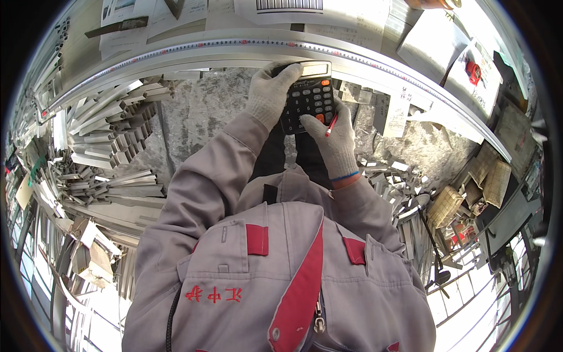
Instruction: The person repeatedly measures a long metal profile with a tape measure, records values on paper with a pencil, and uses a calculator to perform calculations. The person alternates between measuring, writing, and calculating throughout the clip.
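- Left hand [271, 94]: curled round calculator [306, 100], upper centre; I'd brace firmly.
- Right hand [335, 139]: half-curled, red pen [332, 125] tucked in; I'd thumb keys squarely.

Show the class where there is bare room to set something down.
Grey floor lies mostly bare between the left metal pieces and left sleeve; another patch sits above the right scraps. Both piles and the bench are crowded.
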Demonstrator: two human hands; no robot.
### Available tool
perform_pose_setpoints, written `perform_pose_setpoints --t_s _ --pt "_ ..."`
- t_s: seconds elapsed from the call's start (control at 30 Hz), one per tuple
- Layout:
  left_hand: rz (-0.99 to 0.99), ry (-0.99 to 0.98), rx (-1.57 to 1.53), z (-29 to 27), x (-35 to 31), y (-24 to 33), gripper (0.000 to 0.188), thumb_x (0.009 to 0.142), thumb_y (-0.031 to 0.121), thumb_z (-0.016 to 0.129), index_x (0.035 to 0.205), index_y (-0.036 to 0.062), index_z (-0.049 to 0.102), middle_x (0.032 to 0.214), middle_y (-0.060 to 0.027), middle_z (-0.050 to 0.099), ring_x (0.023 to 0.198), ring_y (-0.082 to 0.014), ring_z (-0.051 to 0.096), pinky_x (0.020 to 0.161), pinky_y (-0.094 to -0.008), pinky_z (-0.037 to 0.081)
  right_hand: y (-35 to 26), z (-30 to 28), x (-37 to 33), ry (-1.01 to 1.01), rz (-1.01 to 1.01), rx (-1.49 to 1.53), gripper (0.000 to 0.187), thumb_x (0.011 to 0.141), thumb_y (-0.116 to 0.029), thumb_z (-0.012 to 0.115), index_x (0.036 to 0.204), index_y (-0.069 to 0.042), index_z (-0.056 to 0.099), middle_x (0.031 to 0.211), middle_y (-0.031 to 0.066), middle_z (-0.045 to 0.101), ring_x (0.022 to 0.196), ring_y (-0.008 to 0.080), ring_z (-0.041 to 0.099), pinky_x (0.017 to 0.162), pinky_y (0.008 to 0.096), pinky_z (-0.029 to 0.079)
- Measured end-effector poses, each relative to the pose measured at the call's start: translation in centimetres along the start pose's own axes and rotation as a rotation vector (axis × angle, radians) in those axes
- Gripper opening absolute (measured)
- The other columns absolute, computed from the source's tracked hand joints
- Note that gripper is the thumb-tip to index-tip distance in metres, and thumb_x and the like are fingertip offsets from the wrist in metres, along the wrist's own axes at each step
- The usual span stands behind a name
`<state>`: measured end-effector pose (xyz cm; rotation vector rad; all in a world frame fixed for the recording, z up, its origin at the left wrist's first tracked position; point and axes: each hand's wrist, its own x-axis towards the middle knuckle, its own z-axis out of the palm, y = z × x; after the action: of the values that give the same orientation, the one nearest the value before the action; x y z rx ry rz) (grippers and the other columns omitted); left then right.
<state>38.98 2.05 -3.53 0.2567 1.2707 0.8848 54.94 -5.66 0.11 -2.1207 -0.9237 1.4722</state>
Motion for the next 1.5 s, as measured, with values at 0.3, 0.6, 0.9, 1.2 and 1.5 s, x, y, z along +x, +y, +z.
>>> perform_pose_setpoints --t_s 0.3,0.6,0.9,1.2,1.5 --pt "0.054 0.059 0.020 0.7 -0.8 -0.9 0.023 0.099 0.015 0.078 0.116 0.0000 0.078 0.105 -0.0082 0.079 0.089 -0.0127 0.073 0.083 -0.0285 0.061 -1.2 2.0 0.9 0.059 0.083 -0.219 0.118 0.068 -0.045 0.095 0.157 0.005 0.036 0.144 0.0224 0.056 0.127 0.0343 0.065 0.107 0.0431 0.055" --pt "-0.061 0.079 -0.078 -0.9 0.2 -1.2 0.021 0.100 0.018 0.077 0.116 0.0038 0.076 0.103 -0.0054 0.077 0.084 -0.0142 0.075 0.074 -0.0294 0.065 -0.7 0.5 0.7 -0.131 0.033 -0.067 0.120 0.067 -0.038 0.096 0.159 0.004 0.032 0.145 0.0224 0.052 0.135 0.0366 0.059 0.113 0.0439 0.053" --pt "-0.110 0.113 -0.144 -1.7 0.3 -1.4 0.022 0.097 0.018 0.081 0.113 0.0027 0.076 0.100 -0.0062 0.076 0.080 -0.0138 0.074 0.070 -0.0290 0.063 -0.6 0.6 0.0 -0.122 -0.040 -0.294 0.120 0.068 -0.032 0.097 0.160 0.004 0.029 0.143 0.0211 0.056 0.128 0.0328 0.064 0.111 0.0417 0.053" --pt "-0.183 0.001 -0.098 -3.1 0.6 -0.7 0.024 0.099 0.016 0.077 0.120 0.0049 0.075 0.103 -0.0077 0.079 0.084 -0.0172 0.077 0.074 -0.0319 0.066 1.9 -3.5 1.0 -0.329 -0.047 0.406 0.060 0.092 -0.011 0.075 0.146 0.008 0.057 0.129 0.0115 0.071 0.105 0.0137 0.069 0.088 0.0304 0.058" --pt "-0.208 -0.041 -0.068 -3.0 0.8 -0.8 0.027 0.103 0.017 0.074 0.126 0.0032 0.073 0.108 -0.0091 0.079 0.089 -0.0176 0.078 0.077 -0.0315 0.067 2.7 -3.4 1.0 -0.233 -0.021 0.474 0.048 0.096 -0.007 0.069 0.142 0.004 0.063 0.120 0.0082 0.075 0.097 0.0095 0.069 0.083 0.0265 0.056"
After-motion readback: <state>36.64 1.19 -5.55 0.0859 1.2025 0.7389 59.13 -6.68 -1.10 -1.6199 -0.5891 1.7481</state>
